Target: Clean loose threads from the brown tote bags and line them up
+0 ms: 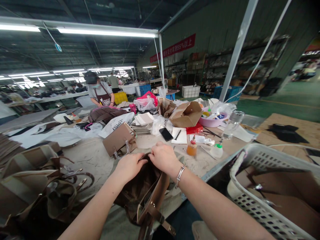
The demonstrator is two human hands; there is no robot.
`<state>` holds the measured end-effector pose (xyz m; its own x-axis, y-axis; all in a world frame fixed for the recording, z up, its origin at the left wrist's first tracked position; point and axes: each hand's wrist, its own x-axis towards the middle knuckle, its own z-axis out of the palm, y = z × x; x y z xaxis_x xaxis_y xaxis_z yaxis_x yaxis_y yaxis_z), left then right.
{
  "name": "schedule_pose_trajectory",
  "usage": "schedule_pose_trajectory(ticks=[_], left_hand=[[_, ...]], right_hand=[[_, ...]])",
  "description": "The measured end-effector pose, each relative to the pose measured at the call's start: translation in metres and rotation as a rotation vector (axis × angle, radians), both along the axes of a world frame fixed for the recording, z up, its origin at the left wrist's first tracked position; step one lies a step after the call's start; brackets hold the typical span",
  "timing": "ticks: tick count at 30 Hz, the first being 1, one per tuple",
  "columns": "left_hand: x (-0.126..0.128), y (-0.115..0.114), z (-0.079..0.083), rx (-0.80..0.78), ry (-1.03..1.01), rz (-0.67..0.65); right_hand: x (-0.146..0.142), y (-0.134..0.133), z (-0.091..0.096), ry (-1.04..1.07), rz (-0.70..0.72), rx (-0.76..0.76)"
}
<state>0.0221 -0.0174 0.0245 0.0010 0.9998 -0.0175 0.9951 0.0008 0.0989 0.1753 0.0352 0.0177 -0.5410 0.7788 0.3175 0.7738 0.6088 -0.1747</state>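
A brown handbag lies mouth-up at the near edge of the worktable, its dark lining showing and a buckled strap hanging toward me. My left hand pinches the bag's far rim from the left, thumb and fingers closed on it. Close beside it, my right hand, with a silver bracelet at the wrist, grips the same rim with curled fingers. Just beyond my hands stands a stiff brown bag piece with clear plastic loops. Fingertips inside the bag are hidden.
More brown bags crowd the left. A white plastic basket of brown pieces stands at right. Beyond are a phone, a notepad, an orange glue bottle, a glass jar and a pink basin. A co-worker stands across the table.
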Motion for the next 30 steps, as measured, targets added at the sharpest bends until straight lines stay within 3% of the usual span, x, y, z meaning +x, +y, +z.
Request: schedule_pose_trajectory(ticks=[10, 16, 19, 21, 25, 30], left_hand=[[0.002, 0.018, -0.014, 0.055, 0.047, 0.059], [-0.001, 0.017, -0.011, 0.081, -0.079, 0.041], [-0.006, 0.015, -0.006, 0.073, -0.308, -0.052], [-0.010, 0.014, -0.003, 0.037, -0.426, -0.135], [-0.012, 0.012, -0.001, 0.021, -0.431, -0.216], [-0.008, 0.018, -0.006, 0.091, -0.317, -0.158]], right_hand=[[0.005, 0.004, -0.003, 0.100, 0.048, -0.055], [0.030, -0.002, -0.005, 0.601, 0.064, -0.148], [0.053, -0.023, -0.013, 0.870, 0.069, -0.159], [0.066, -0.046, -0.023, 0.929, 0.094, -0.194], [0.080, -0.098, -0.052, 0.806, 0.152, -0.239], [0.075, -0.137, -0.080, 0.644, 0.135, -0.149]])
